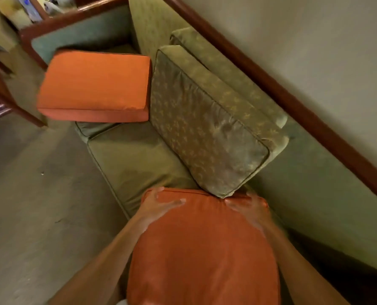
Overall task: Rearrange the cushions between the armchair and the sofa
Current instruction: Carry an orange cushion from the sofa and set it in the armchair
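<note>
I hold an orange cushion (205, 245) close in front of me, over the near end of the sofa. My left hand (161, 205) grips its far left corner and my right hand (248, 205) grips its far right corner. A second orange cushion (95, 84) lies flat on the far end of the sofa seat (136, 159). A green patterned back cushion (205, 124) leans against the sofa back, its near corner touching the cushion I hold. Another patterned cushion (227, 67) stands behind it.
The sofa has a dark wooden frame (293, 102) along a pale wall (326, 40). Its far armrest (79, 36) is green with a wood rim. Wooden furniture legs (11, 102) stand at the left on a bare grey floor (40, 183).
</note>
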